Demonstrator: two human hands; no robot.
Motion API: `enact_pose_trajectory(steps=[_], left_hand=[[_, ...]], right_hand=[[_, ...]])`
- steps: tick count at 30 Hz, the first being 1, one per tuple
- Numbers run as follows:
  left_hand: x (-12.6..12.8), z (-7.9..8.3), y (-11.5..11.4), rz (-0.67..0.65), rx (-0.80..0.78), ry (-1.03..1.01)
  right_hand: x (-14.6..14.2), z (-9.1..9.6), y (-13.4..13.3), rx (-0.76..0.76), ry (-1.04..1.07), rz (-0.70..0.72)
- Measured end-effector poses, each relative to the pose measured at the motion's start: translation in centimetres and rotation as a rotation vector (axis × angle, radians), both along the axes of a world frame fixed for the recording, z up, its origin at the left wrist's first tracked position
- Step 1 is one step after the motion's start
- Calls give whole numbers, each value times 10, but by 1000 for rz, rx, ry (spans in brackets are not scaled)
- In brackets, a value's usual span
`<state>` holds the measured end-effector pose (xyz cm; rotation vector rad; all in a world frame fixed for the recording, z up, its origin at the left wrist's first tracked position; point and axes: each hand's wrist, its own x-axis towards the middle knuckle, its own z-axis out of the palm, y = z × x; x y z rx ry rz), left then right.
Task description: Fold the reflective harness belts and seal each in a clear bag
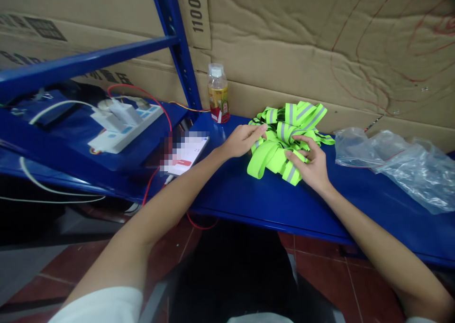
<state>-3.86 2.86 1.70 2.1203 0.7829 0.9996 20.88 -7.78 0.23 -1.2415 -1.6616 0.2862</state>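
A tangled heap of fluorescent yellow-green reflective straps with silver-grey stripes lies on the blue shelf. At the heap's left edge, my left hand has its fingers pressed together on a strap; the exact pinch is partly hidden. My right hand is on the right side of the heap, its thumb and curled fingers around another part of the strap, index finger stretched over the top. Black bits show among the folds. Where single straps begin and end cannot be made out.
A drink bottle stands behind my left hand. A phone lies left of my forearm, near a white power strip and red cable. Clear plastic bags lie at right. A blue post and cardboard rise behind.
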Motion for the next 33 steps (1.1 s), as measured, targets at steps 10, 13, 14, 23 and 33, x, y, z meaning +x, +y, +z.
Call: enact_pose_trajectory(steps=[10, 13, 14, 23, 33], left_hand=[[3, -12, -9, 2, 413, 423], [3, -6, -7, 75, 358, 375], [2, -3, -6, 103, 324, 343], [0, 6, -9, 126, 271, -88], [0, 3, -15, 300, 968, 37]], right_hand=[[14, 12, 0, 236, -365, -55], [15, 23, -6, 268, -504, 73], [15, 26, -8, 247, -566, 129], [2, 25, -16, 170, -462, 263], [1, 33, -12, 55, -13, 288]])
